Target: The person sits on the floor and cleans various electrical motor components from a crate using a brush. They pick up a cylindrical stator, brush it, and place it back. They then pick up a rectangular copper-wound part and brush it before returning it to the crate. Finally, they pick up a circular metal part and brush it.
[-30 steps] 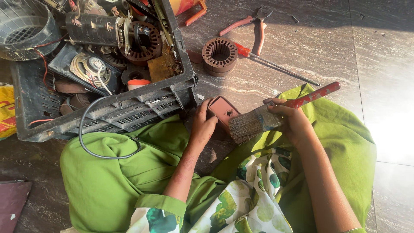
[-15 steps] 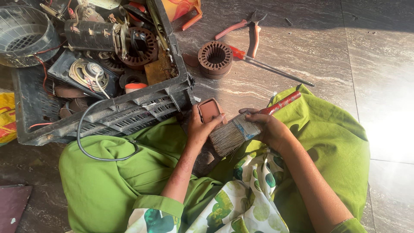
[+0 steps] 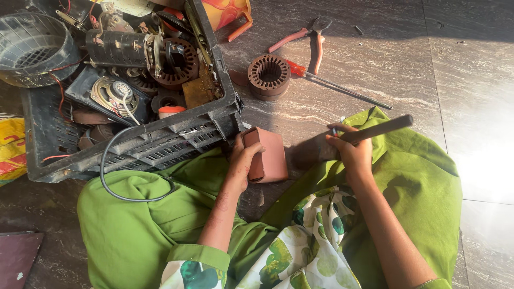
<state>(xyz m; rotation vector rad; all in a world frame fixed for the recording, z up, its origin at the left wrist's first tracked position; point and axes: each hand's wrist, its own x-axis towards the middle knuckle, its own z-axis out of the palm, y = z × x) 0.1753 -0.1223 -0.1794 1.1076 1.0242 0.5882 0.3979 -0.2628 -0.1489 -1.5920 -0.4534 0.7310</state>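
My left hand (image 3: 243, 160) grips a small reddish-brown rectangular block (image 3: 269, 155) held upright over my lap, just in front of the crate's corner. My right hand (image 3: 350, 152) is closed around the handle of a paintbrush (image 3: 375, 130); its dark handle points up and right, and its bristle end (image 3: 310, 152) lies in shadow beside the block. I sit cross-legged in green clothing on a stone floor.
A black plastic crate (image 3: 160, 144) at upper left holds motor parts, a speaker and wires. On the floor beyond lie a round motor stator (image 3: 269, 75), red-handled pliers (image 3: 310, 37) and a red screwdriver (image 3: 332, 85). A wire fan guard (image 3: 32, 48) sits far left.
The brush turned so its handle now looks dark rather than red, and its bristles swung lower beside the block. My left hand has rotated the block, showing a wider face.
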